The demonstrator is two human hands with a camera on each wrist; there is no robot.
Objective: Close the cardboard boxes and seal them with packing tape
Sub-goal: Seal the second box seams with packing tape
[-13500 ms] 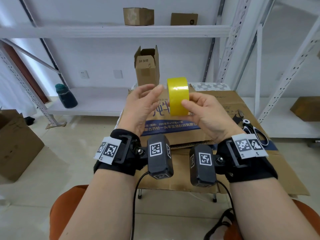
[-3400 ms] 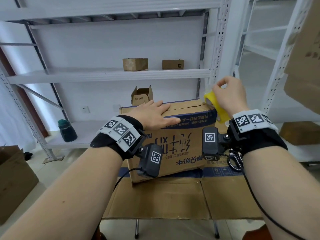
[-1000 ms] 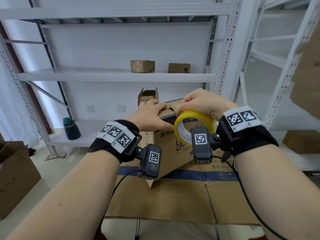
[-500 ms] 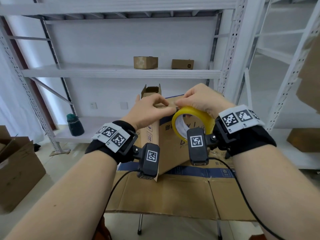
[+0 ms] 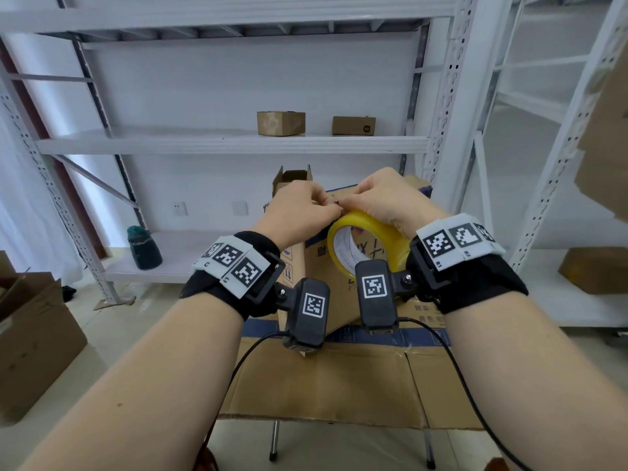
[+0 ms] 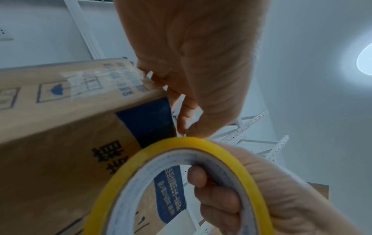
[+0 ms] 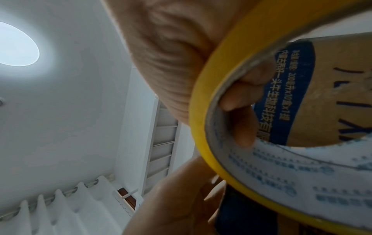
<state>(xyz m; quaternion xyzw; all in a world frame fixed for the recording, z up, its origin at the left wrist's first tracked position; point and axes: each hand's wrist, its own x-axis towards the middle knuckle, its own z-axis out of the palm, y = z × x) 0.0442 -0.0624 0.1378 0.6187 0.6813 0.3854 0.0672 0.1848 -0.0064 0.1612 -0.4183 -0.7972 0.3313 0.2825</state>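
Standing at the desk point(image 5: 316, 385), a person hooks right hand point(image 5: 384, 202) fingers point(image 6: 217, 195) through a yellow tape roll point(image 5: 368, 244) atop the closed box point(image 5: 319, 263), left hand point(image 5: 299, 212) pinching at its edge, seemingly starting a strip to pull next.

Blue Chinese print is carried on the cardboard box point(image 7: 332, 89), on whose dark blue band white characters are seen through the tape roll point(image 7: 203, 111), with "200" and "x10" legible and the remainder only partly decipherable. A small "mi" logo is borne by the right-hand small box point(image 5: 353, 125) on the middle shelf point(image 5: 204, 144). Square black-and-white coded markers, without readable text, are fixed to both wristbands and both wrist cameras.
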